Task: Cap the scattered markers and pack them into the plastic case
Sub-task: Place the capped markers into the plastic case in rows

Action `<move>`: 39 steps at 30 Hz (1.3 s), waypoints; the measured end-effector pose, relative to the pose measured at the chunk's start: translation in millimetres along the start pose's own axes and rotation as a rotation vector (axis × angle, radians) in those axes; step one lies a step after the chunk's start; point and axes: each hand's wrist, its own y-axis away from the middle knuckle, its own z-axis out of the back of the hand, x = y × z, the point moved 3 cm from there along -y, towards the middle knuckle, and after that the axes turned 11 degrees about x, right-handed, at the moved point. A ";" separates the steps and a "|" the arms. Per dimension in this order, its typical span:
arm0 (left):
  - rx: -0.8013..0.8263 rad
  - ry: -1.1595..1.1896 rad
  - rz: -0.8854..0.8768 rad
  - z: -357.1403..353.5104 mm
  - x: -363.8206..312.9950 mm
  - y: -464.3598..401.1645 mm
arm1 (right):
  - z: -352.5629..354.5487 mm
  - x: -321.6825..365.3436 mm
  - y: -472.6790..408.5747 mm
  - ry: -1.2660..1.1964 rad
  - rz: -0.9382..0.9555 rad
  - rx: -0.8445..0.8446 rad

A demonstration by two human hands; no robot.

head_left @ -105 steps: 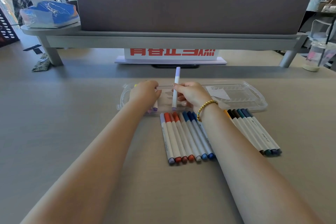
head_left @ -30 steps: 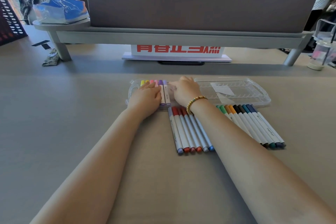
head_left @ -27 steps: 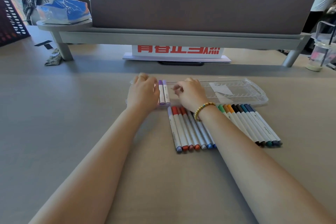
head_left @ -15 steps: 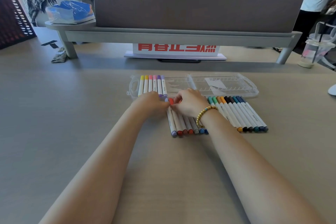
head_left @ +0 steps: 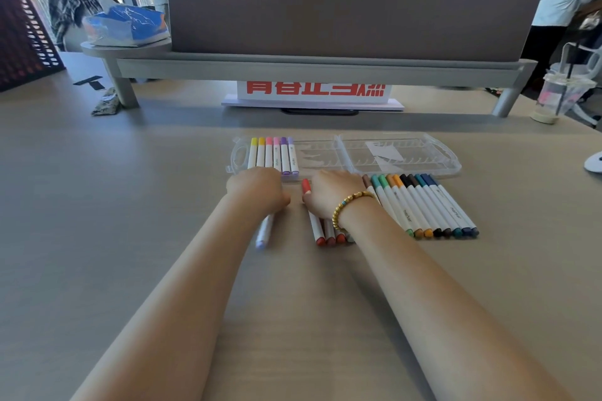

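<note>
A clear plastic case [head_left: 423,169] lies open on the desk. Several capped markers [head_left: 273,155], yellow, pink and purple, sit in its left half. The right half holds only a paper slip [head_left: 381,151]. My left hand [head_left: 257,190] grips a lavender-tipped marker [head_left: 264,233] just in front of the case, and the marker's end pokes out below my fist. My right hand [head_left: 329,195] lies curled over a small group of red and orange markers [head_left: 329,236], thumb against the red marker [head_left: 306,186]. A row of green, orange, black and blue markers [head_left: 423,205] lies to the right.
A grey desk shelf with a brown divider [head_left: 325,10] stands behind the case. Under the shelf is a red-lettered sign [head_left: 314,89]. A tissue pack [head_left: 125,26] rests on the shelf's left end and a plastic drink cup [head_left: 560,96] stands far right. People stand behind the divider.
Both hands have come back from the case to the loose markers. My left hand has taken the lavender marker from the group's left edge and drawn it leftward.
</note>
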 end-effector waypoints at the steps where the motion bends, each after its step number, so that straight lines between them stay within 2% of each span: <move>1: -0.004 -0.011 -0.001 -0.9 1.9 -0.7 | 0.4 0.7 -0.2 0.013 -0.004 -0.001; 7: 0.058 0.107 -0.050 -5.7 7.3 -11.8 | 1.2 -0.1 -4.3 0.024 0.008 0.100; 12: 0.125 0.491 -0.049 5.9 19.1 -12.3 | 5.9 -10.0 -4.2 -0.306 0.067 0.257; 17: 0.128 0.765 -0.084 9.1 15.7 -14.9 | 16.4 -26.8 -9.8 -0.503 0.071 0.262; 23: 0.028 0.786 -0.086 35.4 -7.8 -32.1 | 22.9 -49.5 -25.1 -0.948 0.016 0.161; 32: 0.132 0.991 -0.099 36.1 -11.9 -64.7 | 26.0 -76.1 -50.5 -1.142 -0.090 0.051; 39: -0.042 0.863 -0.050 41.1 -26.2 -85.6 | 24.2 -76.0 -65.0 -1.137 -0.099 -0.013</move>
